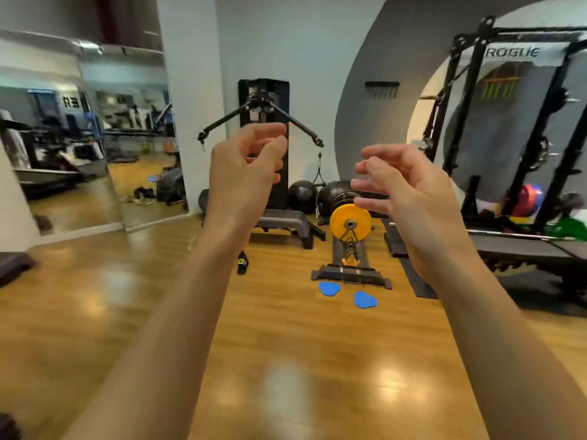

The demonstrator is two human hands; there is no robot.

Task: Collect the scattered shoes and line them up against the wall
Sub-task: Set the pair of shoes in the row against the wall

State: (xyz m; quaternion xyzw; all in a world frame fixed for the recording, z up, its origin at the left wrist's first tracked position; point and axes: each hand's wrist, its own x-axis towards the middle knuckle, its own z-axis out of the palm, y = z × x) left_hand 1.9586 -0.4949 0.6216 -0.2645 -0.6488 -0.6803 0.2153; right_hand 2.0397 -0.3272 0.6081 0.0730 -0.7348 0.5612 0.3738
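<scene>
I hold both arms raised in front of me in a gym. My left hand (247,168) has loosely curled fingers and holds nothing. My right hand (403,192) is also empty, fingers relaxed and pointing left. A black shoe with yellow-green marks (243,263) lies on the wooden floor just right of my left forearm, in front of a grey step platform. The wall mirror at the left reflects several scattered shoes (141,196) on the floor.
A black cable machine (263,100) stands against the back wall, with a step platform (282,222) and dark exercise balls (303,196) at its foot. A yellow weight plate (350,221) sits on a rack; two blue pads (329,288) lie before it. A squat rack (521,138) stands right.
</scene>
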